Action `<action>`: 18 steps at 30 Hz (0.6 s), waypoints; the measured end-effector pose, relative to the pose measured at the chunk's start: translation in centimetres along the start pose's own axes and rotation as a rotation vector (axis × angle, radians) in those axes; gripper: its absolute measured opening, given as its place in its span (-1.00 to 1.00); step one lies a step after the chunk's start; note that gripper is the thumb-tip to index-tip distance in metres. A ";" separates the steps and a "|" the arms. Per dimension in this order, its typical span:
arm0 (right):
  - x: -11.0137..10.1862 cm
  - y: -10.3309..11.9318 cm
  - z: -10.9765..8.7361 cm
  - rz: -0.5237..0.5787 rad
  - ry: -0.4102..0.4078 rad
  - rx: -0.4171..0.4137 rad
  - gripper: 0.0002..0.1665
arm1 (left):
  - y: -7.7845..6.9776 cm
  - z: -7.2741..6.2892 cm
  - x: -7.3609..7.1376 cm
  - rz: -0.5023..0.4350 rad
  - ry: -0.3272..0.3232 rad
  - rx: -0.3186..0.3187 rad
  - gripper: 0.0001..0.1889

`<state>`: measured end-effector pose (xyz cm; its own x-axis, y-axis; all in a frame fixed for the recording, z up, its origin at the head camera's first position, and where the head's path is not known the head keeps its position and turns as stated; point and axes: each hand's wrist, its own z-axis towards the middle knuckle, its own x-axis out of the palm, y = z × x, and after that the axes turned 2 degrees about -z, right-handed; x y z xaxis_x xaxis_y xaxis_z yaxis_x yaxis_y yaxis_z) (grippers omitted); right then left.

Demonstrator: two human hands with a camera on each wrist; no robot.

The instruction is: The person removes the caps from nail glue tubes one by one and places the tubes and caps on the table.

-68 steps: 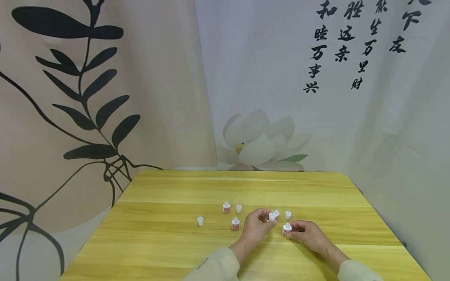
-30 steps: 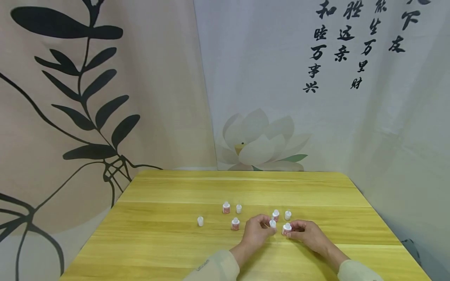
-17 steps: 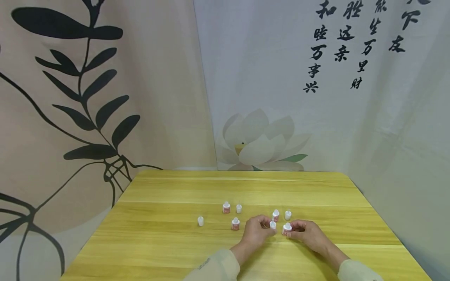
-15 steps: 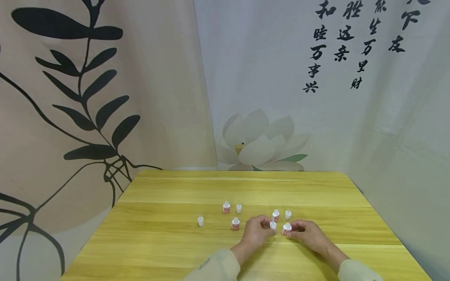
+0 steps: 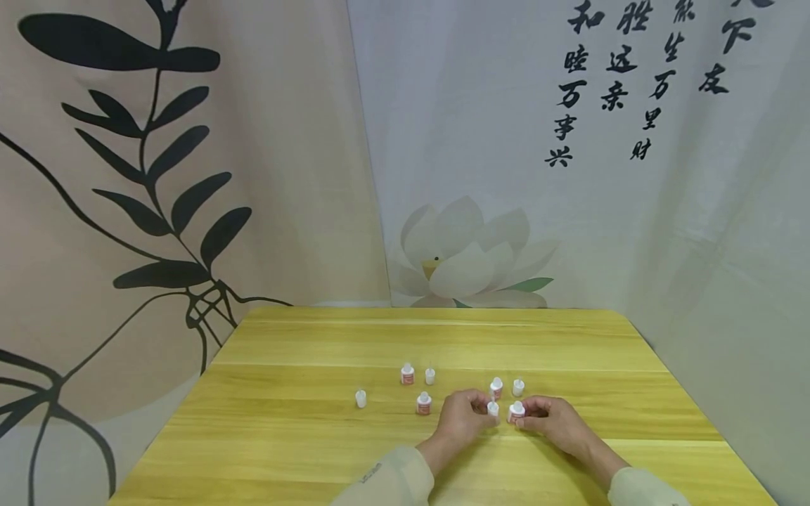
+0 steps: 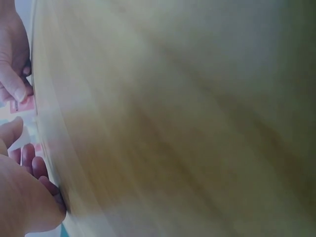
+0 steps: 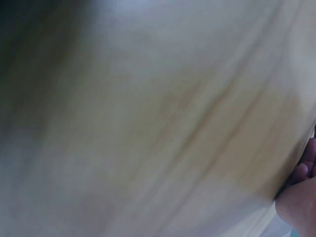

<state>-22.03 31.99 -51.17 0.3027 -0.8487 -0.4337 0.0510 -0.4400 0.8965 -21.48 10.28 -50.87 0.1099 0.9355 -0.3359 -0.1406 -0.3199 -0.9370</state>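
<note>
My left hand [image 5: 463, 420] pinches a small white cap [image 5: 493, 409] between thumb and fingertips, low over the table. To its right, my right hand [image 5: 558, 422] grips a small white bottle [image 5: 516, 412] with a red label, which stands upright. A narrow gap separates cap and bottle. Just behind the held cap is another red-labelled bottle [image 5: 496, 388], with a loose white cap [image 5: 518, 387] to its right. In the left wrist view, the right hand [image 6: 12, 61] shows at the upper left edge, fingers at the red label. The right wrist view catches only part of the right hand [image 7: 298, 200].
Left of the hands stand two more red-labelled bottles, one farther back [image 5: 408, 374] and one nearer [image 5: 424, 403]. A white cap [image 5: 430, 376] is beside the rear one, another [image 5: 361, 398] farther left. The wooden table [image 5: 285, 436] ends at a printed cloth backdrop [image 5: 304, 176].
Compared with 2.3 seconds ago, my left hand has brought the cap nearer to me and slightly right, away from the rear bottle. The right hand and its bottle stay put.
</note>
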 end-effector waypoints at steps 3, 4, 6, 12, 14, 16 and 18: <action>0.0 0.0 0.0 -0.004 0.000 -0.003 -0.65 | 0.0 0.0 0.0 0.021 0.002 0.007 -0.79; 0.0 0.0 0.0 -0.006 0.000 -0.004 -0.65 | 0.0 0.0 0.0 0.029 0.003 0.012 -0.78; 0.0 0.0 0.0 -0.007 -0.003 -0.005 -0.65 | 0.1 0.0 0.0 0.043 0.005 0.018 -0.78; 0.1 0.0 0.0 -0.008 -0.006 -0.007 -0.65 | 0.2 0.0 0.0 0.078 0.022 0.015 -0.77; 0.1 0.0 0.1 -0.010 -0.006 -0.006 -0.65 | 0.2 0.1 0.1 0.086 0.031 0.010 -0.77; 0.1 -0.1 0.1 -0.013 -0.007 -0.003 -0.64 | 0.1 0.1 0.0 0.091 0.038 0.008 -0.77; 0.1 -0.2 0.1 -0.017 -0.010 -0.002 -0.64 | 0.1 0.1 0.0 0.092 0.043 0.005 -0.77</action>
<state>-22.15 31.94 -51.37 0.2926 -0.8440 -0.4495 0.0574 -0.4537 0.8893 -21.55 10.25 -50.94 0.1387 0.8947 -0.4247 -0.1575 -0.4034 -0.9014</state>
